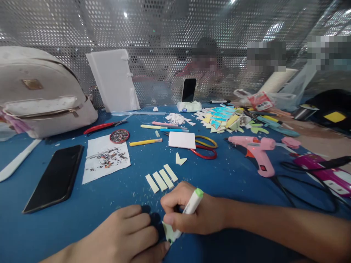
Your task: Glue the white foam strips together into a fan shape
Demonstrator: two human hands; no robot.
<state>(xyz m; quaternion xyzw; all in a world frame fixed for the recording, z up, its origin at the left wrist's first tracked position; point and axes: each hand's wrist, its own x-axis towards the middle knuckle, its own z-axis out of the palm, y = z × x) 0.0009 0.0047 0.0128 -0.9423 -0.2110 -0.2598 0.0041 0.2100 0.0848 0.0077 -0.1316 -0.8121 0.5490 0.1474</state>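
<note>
My right hand [192, 210] is closed around a white marker with a green end [193, 201], held slanting with its lower end down at a small pale green piece [168, 232]. Curled on the blue table, my left hand [134, 233] presses the edge of that piece with a digit. Part of the piece is hidden under my fingers. Just beyond my hands lie several pale green strips [161, 179] side by side. A pale notched piece [180, 159] rests farther up, near a white block [182, 140] that covers part of scissors with red and yellow handles [206, 146].
A pink glue gun [257, 150] and its cable lie right, near a purple power strip [325, 173]. At left are a dark phone [55, 179], a sheet with glitter bits [106, 159] and a backpack [44, 95]. Cut scraps [223, 117] pile up behind. A perforated metal panel [161, 33] stands beyond.
</note>
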